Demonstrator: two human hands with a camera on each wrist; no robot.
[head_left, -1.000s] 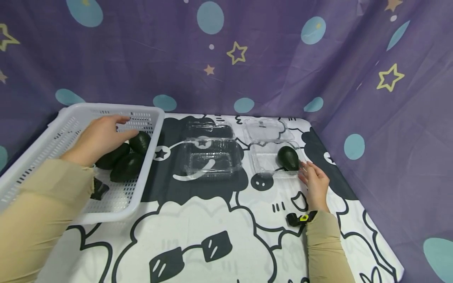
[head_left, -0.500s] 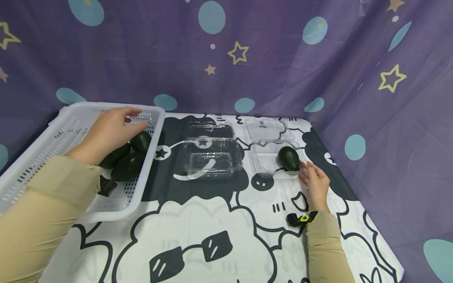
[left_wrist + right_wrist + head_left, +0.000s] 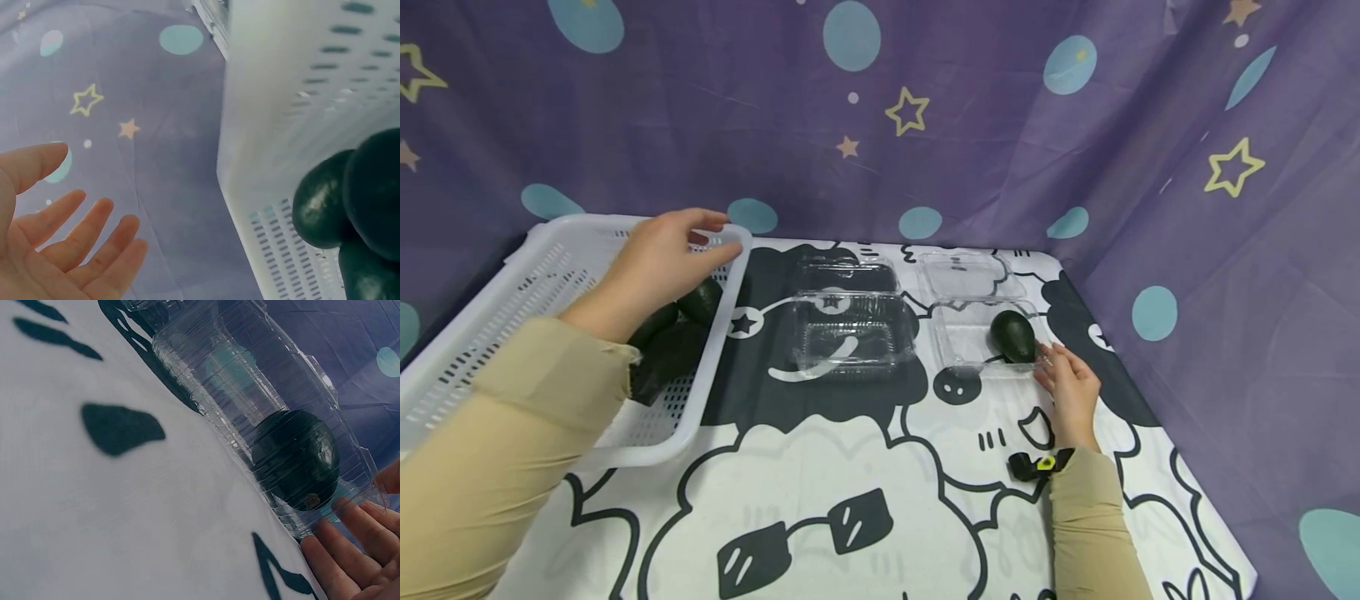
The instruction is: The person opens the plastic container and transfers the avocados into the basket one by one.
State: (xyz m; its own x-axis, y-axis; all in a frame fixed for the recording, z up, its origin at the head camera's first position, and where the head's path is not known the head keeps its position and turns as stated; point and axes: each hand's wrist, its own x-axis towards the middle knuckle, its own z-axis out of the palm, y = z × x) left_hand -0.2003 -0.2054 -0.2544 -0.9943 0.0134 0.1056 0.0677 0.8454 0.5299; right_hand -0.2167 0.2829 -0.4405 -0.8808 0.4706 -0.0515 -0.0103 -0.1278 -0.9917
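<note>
My left hand (image 3: 666,260) hovers over the far right part of the white plastic basket (image 3: 688,425), fingers spread and holding nothing. Below it, several dark green avocados (image 3: 702,300) lie in the basket, partly hidden by the hand and sleeve. In the left wrist view, the same hand (image 3: 75,244) is apart from the avocados (image 3: 322,200). My right hand (image 3: 1070,390) holds the near right side of a clear plastic container (image 3: 958,333), thumb and fingers at its rim. One avocado (image 3: 1013,337) lies inside that container, near the fingertips (image 3: 344,506).
A second clear container (image 3: 853,333) stands left of the held one, its lid (image 3: 842,275) folded back. The held container's lid (image 3: 973,277) also lies back. A purple curtain (image 3: 775,125) hangs behind the patterned tablecloth (image 3: 820,450).
My left hand has moved right and away, from above the avocados toward the basket's far right corner, still holding nothing. The right hand and its container have stayed put.
</note>
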